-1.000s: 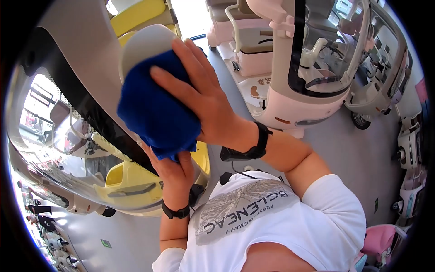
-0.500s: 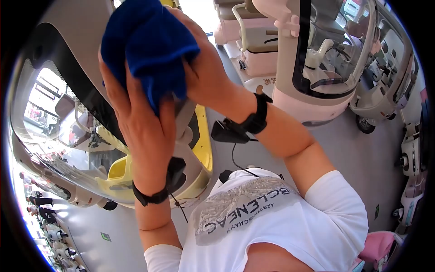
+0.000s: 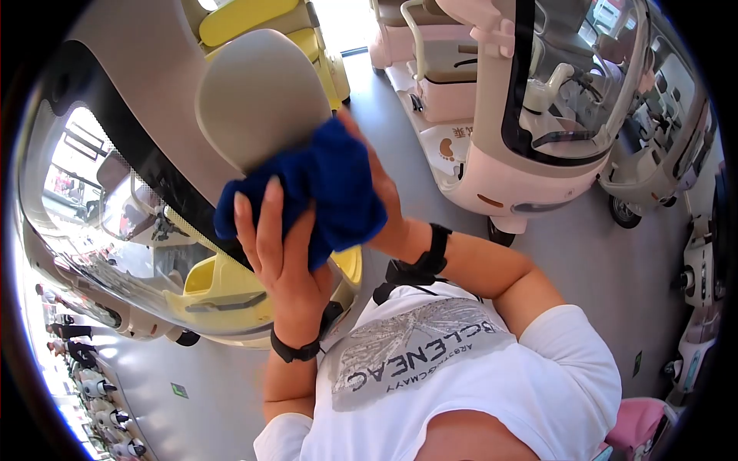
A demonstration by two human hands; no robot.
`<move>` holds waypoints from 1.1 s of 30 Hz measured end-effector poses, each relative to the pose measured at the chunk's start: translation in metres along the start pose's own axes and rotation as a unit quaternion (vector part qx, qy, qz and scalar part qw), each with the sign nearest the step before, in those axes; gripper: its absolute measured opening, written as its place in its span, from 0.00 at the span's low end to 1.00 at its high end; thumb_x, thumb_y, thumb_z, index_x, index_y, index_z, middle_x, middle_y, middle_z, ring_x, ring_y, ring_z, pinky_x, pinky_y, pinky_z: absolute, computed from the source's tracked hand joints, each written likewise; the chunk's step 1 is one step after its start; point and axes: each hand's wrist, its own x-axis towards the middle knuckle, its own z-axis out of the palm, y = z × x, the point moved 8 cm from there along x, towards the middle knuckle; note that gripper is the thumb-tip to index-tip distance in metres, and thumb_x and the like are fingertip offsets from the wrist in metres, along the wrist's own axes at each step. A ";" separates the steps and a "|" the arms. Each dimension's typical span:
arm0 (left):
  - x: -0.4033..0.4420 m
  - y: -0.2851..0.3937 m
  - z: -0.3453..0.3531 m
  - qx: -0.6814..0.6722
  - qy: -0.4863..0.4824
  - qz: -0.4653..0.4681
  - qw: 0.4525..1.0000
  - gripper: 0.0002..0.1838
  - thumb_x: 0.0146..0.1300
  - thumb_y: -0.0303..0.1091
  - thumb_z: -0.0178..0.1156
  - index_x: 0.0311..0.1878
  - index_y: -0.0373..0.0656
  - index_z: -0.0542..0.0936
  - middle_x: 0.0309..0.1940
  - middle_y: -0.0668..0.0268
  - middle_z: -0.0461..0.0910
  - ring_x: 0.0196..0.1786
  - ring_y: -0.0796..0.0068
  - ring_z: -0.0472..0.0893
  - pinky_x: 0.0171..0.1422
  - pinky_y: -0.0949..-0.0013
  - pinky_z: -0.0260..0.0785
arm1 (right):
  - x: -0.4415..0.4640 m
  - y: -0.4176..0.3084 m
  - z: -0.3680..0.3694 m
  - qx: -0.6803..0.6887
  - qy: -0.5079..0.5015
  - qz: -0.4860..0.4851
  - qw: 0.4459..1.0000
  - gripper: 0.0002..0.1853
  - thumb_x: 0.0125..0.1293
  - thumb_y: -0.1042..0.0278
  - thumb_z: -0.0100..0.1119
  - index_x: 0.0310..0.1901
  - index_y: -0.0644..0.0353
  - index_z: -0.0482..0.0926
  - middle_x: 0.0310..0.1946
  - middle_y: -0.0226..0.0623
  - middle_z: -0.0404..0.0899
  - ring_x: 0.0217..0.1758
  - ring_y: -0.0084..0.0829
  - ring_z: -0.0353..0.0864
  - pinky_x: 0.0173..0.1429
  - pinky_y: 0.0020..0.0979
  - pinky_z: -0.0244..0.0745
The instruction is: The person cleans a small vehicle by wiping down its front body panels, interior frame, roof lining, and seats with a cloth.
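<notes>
A crumpled dark blue cloth [image 3: 338,184] is bunched between both hands, against the lower end of a rounded beige side mirror [image 3: 257,92]. My left hand [image 3: 288,257] lies over the near left part of the cloth, its fingers pressing into the folds. On the right side, my right hand [image 3: 380,188] grips the cloth, and most of its fingers are hidden behind it. The mirror sits beside the front pillar of a small beige and yellow vehicle [image 3: 231,307]. Each wrist wears a black strap with a small device.
To the right stands a pink and beige vehicle [image 3: 530,184] with a clear windshield. A yellow seat [image 3: 250,19] is behind the mirror. More small vehicles line the right edge. Grey floor [image 3: 430,257] runs between them. Several people stand far off at the left.
Both hands have moved down and toward my body with the cloth. The side mirror, which the cloth and hands covered before, now shows.
</notes>
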 end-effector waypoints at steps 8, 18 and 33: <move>-0.024 -0.026 0.006 -0.079 0.124 0.026 0.989 0.17 0.67 0.29 0.53 0.57 0.38 0.79 0.71 0.42 0.61 0.72 0.35 0.61 0.77 0.46 0.50 | 0.012 -0.017 0.004 -0.075 -0.025 -0.124 0.989 0.34 0.62 0.70 0.66 0.70 0.63 0.65 0.76 0.59 0.49 0.79 0.55 0.52 0.78 0.42 0.52; 0.008 -0.027 0.000 -0.154 0.138 -0.061 0.976 0.24 0.66 0.22 0.49 0.66 0.37 0.71 0.72 0.42 0.60 0.74 0.40 0.61 0.77 0.49 0.50 | 0.040 -0.012 -0.003 -0.020 -0.001 -0.013 1.000 0.34 0.66 0.72 0.60 0.73 0.58 0.60 0.74 0.51 0.59 0.78 0.47 0.55 0.77 0.38 0.53; -0.062 -0.031 0.023 -0.133 0.168 0.015 0.977 0.19 0.72 0.38 0.50 0.60 0.37 0.75 0.73 0.39 0.56 0.74 0.31 0.57 0.74 0.37 0.51 | -0.051 -0.007 0.002 0.042 0.005 0.169 0.985 0.25 0.63 0.76 0.62 0.63 0.64 0.72 0.50 0.45 0.84 0.53 0.29 0.82 0.58 0.30 0.75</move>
